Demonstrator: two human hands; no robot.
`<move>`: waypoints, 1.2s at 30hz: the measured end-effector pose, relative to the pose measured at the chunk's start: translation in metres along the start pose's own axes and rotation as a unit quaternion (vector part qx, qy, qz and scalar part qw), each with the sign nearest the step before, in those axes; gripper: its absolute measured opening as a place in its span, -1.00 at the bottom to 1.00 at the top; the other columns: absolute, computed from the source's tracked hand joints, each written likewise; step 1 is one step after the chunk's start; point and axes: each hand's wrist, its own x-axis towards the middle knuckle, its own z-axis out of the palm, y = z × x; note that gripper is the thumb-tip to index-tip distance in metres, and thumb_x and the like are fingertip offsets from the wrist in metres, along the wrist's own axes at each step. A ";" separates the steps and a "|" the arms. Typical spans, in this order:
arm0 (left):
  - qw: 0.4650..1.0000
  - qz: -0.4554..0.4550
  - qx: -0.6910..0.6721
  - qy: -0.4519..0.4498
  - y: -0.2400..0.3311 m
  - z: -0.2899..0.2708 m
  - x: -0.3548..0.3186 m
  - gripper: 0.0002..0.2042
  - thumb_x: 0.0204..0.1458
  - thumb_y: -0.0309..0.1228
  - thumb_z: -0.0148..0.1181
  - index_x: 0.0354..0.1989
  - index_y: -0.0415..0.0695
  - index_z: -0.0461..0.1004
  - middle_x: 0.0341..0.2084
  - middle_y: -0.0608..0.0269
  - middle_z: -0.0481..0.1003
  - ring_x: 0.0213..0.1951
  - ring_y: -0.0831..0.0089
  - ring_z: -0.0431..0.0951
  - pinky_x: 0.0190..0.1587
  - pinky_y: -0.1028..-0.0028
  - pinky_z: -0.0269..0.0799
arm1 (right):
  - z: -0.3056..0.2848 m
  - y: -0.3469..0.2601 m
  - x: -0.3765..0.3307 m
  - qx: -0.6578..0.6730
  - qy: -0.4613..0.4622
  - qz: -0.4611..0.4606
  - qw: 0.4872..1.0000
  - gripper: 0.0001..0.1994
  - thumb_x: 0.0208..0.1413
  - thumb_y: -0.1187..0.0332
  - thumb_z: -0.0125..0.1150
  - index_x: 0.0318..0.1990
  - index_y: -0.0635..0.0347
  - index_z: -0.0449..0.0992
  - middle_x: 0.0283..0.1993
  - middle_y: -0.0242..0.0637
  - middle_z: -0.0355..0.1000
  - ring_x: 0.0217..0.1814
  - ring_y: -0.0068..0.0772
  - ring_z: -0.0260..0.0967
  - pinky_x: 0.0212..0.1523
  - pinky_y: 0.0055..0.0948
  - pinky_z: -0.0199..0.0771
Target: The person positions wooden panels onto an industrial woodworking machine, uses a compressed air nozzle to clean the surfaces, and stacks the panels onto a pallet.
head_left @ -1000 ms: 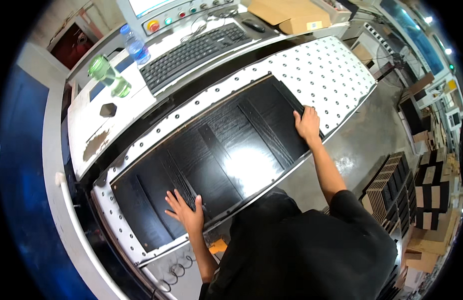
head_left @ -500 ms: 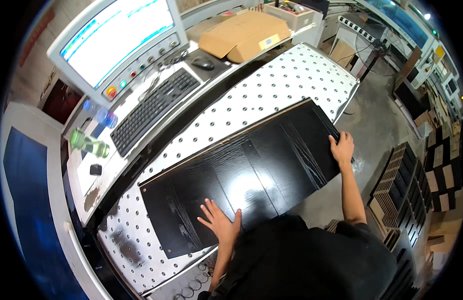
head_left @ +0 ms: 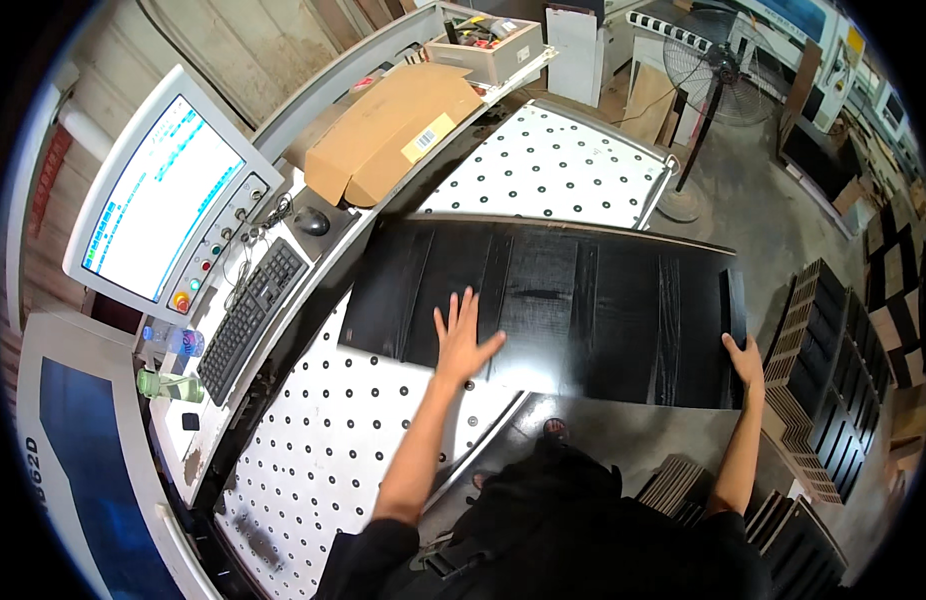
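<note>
A long black wooden panel (head_left: 623,300) with grooved strips lies across the white roller-ball table (head_left: 333,440) and overhangs its near right side. Spread fingers of my left hand (head_left: 463,340) rest flat on the panel's near left part. At the short right end, my right hand (head_left: 746,365) grips the panel's edge, thumb on top and fingers hidden beneath. A raised black strip (head_left: 735,315) runs along that end, just beyond my right thumb.
Along the left, a control desk carries a monitor (head_left: 163,190), keyboard (head_left: 253,315), mouse (head_left: 311,221), cardboard box (head_left: 393,125) and green bottle (head_left: 171,386). A fan (head_left: 723,68) stands at the far right. Stacked dark panels (head_left: 828,375) stand on the floor to my right.
The panel has turned clockwise and shifted right, its right end now farther off the table. Both hands moved with it, and my view swung as well.
</note>
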 end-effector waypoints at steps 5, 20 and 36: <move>0.983 -0.048 0.156 0.084 0.001 -0.001 0.099 -0.28 0.30 -0.01 0.09 0.53 -0.12 0.10 0.55 -0.26 -0.12 0.58 -0.15 -0.25 0.46 -0.37 -0.44 | 0.043 -0.026 -0.025 0.232 0.016 -0.022 0.972 -0.36 0.16 0.01 0.39 0.12 0.50 0.50 0.07 0.16 0.57 0.15 -0.04 0.55 0.22 -0.21 0.44; 0.982 -0.117 0.061 0.131 0.034 0.041 -0.068 -0.37 0.27 -0.06 0.13 0.41 -0.17 0.27 0.47 -0.38 0.02 0.51 -0.32 -0.08 0.50 -0.16 -0.21 | 0.109 -0.109 0.019 0.310 0.089 0.078 0.943 -0.27 0.07 -0.06 0.45 0.11 0.54 0.47 0.14 0.21 0.51 0.20 0.06 0.48 0.27 -0.21 0.36; 0.978 -0.047 -0.016 0.204 0.046 0.056 -0.185 -0.42 0.25 -0.18 0.18 0.43 -0.04 0.28 0.47 -0.28 0.06 0.48 -0.25 0.06 0.49 -0.11 -0.04 | 0.172 0.020 0.055 0.664 -0.016 0.194 0.722 -0.27 0.34 -0.19 -0.22 0.38 0.25 0.35 0.37 -0.09 0.37 0.32 -0.07 0.41 0.23 -0.07 0.51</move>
